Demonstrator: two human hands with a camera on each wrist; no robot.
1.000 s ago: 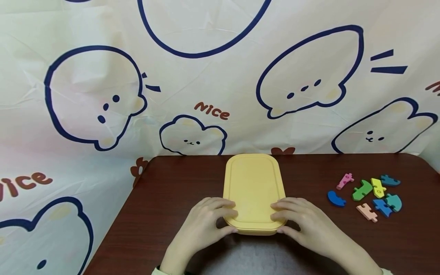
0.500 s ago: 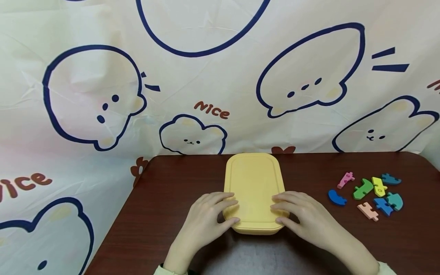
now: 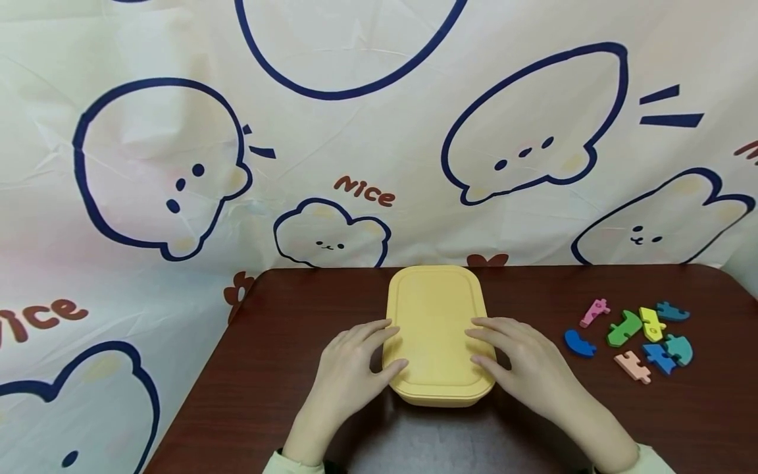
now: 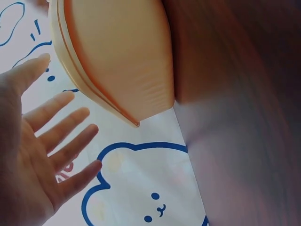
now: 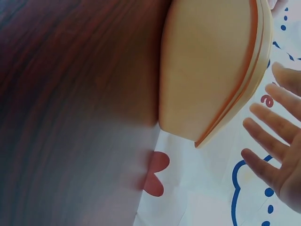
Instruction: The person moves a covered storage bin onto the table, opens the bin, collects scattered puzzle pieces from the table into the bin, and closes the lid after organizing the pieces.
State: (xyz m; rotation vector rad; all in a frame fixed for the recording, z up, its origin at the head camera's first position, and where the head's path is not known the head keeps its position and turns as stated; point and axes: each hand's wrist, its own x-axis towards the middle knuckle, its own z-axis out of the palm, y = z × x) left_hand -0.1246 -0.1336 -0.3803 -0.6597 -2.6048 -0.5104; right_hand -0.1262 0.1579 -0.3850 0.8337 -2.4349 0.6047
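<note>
- The yellow box [image 4: 127, 52] is standing on the counter [image 3: 284, 329] between the left hand [image 3: 351, 367] and right hand [image 3: 533, 365], its base probably keeping it steady
- Its lid [image 3: 437, 309] is lying level, hiding the inside
- Both hands are framing the lid, fingers loosely extended, gripping nothing, perhaps for even reach; whether they are touching it is unclear
- 8 puzzle pieces [image 3: 624, 328] are lying rightward, seemingly leaving the hands room

Dark red-brown table [image 3: 278, 329] with a lidded yellow box [image 3: 435, 329] and, to its right, several colourful puzzle pieces [image 3: 624, 329]
</note>
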